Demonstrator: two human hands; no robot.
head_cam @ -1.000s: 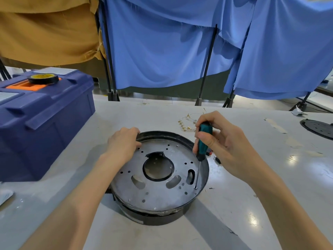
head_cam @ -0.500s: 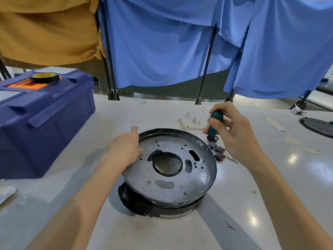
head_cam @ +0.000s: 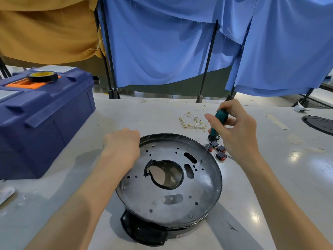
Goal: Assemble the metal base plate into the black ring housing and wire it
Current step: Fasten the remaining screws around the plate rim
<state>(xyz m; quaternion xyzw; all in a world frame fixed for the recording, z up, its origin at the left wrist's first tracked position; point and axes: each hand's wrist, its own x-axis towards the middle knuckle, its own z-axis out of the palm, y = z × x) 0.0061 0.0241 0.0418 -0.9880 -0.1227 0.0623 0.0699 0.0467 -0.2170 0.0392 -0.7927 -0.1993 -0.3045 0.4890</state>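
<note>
While the left grip (head_cam: 122,148) curls on its far-left rim, the round grey perforated metal base plate (head_cam: 162,199) sits in the black ring housing (head_cam: 144,231); right grip (head_cam: 234,130) pinches teal-handled screwdriver (head_cam: 217,123), shaft slanting down-left onto a right-side hole (head_cam: 201,161).

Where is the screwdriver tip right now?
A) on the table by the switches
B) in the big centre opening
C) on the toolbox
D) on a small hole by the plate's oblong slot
D: the right hand holds the green screwdriver with its tip on a small hole in the metal base plate, next to the oblong slot.
</note>
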